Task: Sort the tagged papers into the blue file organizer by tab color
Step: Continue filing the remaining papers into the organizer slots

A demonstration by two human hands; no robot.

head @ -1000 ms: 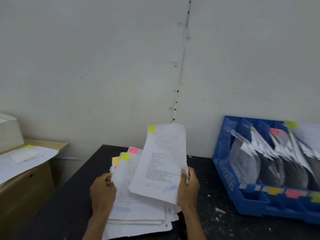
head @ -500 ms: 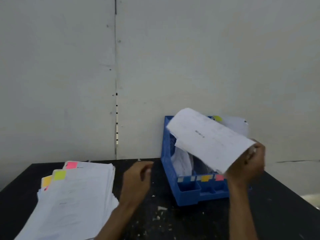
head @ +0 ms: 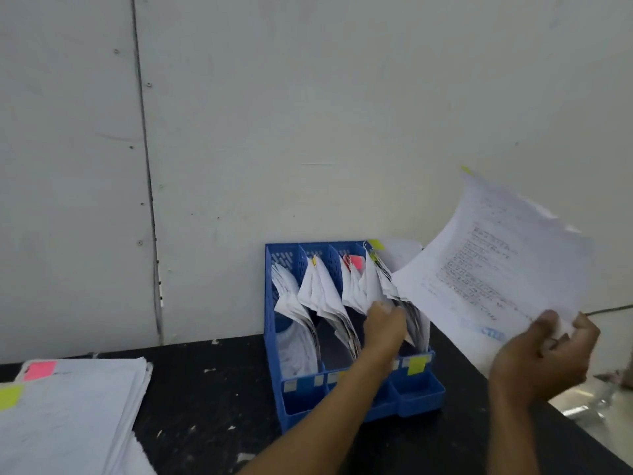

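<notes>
A: Left arm, pose?
B: Stretched forward across the bench. The left hand is back-up inside the blue file organizer, fingers buried among the filed papers at the two rightmost slots. Gripping or only pushing, cannot tell
A: Right?
B: The right hand is raised, fingers and thumb pinching the lower edge of one sheet, which fans up and away from them, right of the organizer. Its yellow-green tab sits at the far top corner
A: Against half a second back?
B: Left hand hung over the bench then, short of the organizer; now it is in. Sheet lay across the organizer top; now swung clear to the right. Unsorted stack lies well left of both sets of fingers
</notes>
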